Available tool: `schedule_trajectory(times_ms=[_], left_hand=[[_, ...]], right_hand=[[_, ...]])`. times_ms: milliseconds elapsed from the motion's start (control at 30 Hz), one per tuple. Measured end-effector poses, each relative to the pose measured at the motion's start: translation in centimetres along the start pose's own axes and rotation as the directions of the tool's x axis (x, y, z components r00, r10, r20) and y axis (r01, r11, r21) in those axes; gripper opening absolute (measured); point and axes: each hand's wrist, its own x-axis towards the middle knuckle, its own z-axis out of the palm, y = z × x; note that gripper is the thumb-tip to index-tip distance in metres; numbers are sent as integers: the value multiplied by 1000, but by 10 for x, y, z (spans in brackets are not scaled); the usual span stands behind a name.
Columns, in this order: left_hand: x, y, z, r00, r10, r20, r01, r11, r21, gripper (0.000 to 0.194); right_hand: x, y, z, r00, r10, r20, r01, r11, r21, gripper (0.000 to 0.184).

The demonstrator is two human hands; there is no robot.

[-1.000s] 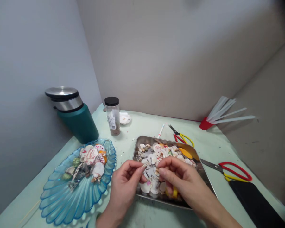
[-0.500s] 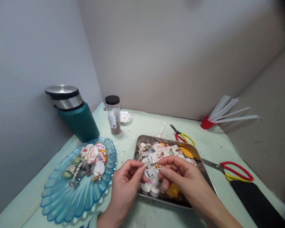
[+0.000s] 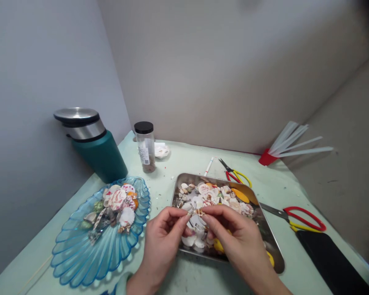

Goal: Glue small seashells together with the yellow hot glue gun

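Over a metal tray (image 3: 279,262) of seashells, my two hands meet fingertip to fingertip. My right hand (image 3: 238,233) pinches a small brown-and-white spotted seashell (image 3: 199,212) between thumb and forefinger. Pressed together just to its left are the thumb and forefinger of my left hand (image 3: 164,235); whatever they pinch is too small to make out. Beneath them lie white shells (image 3: 199,241), a pinkish striped shell (image 3: 246,209) and orange-yellow pieces (image 3: 241,196). My fingers hide part of the tray's contents.
A blue shell-shaped dish (image 3: 89,262) holding seashells is at left, before a teal bottle (image 3: 100,157). Behind stand a clear black-lidded jar (image 3: 145,147) and a marker (image 3: 208,166). Small scissors (image 3: 233,172), larger scissors (image 3: 304,217), a black phone-like slab (image 3: 329,262) and a red cup (image 3: 267,157) of translucent sticks sit rightward.
My right hand has shifted slightly left, bringing the spotted seashell closer to my left fingertips. More of the tray's right end now shows. My left hand stays nearly in place.
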Motion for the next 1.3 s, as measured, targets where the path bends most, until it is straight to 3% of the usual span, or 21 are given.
schedule_trajectory(times_ms=[167, 567, 867, 1300], left_hand=[[0, 1, 1, 1000, 3, -7, -4, 1000, -10, 12], [0, -1, 2, 1000, 19, -5, -19, 1000, -3, 9], [-1, 1, 1, 999, 32, 2, -32, 999, -17, 8], [-1, 3, 1, 1000, 16, -8, -16, 1000, -15, 10]], right_hand=[[0, -1, 1, 995, -83, -61, 76, 992, -103, 8], [-4, -3, 5, 973, -220, -70, 204, 961, -185, 8], [-4, -3, 7, 920, -388, -57, 362, 894, -263, 8], [-4, -1, 1, 921, -386, -54, 344, 871, -351, 7]])
